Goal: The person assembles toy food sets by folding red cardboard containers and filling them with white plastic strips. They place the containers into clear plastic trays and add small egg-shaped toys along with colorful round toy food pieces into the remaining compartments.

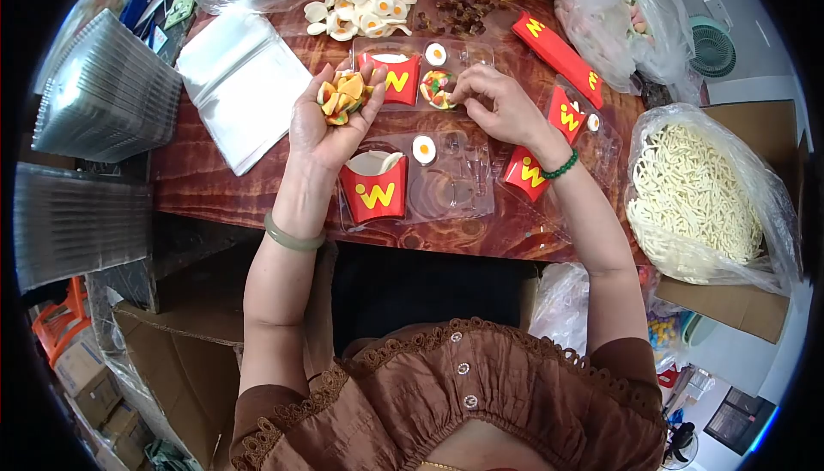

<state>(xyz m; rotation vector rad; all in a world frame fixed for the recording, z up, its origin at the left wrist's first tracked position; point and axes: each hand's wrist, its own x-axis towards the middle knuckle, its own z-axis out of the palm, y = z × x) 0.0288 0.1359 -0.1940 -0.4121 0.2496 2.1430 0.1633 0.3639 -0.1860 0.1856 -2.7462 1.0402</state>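
Note:
My left hand (336,127) is palm up with fingers curled around a heap of small pizza-slice pieces (345,97), yellow with red, green and orange bits. My right hand (502,110) is closed in a pinch, its fingertips at the right edge of a round pizza (436,89) in the far clear plastic tray (472,52). What the fingertips pinch is hidden. That tray also holds a red fries box (399,85) with a yellow mark and a fried-egg piece (436,54). The nearer tray (468,200) holds another red box (375,192) and egg piece (423,150).
Further red boxes (525,172) lie at right, some in a tray. Egg pieces (365,7) and dark brown bits (455,12) are piled at the back. Clear bags (245,85) lie left, beside stacked trays (107,93). A bag of pale fry-like sticks (699,192) stands right.

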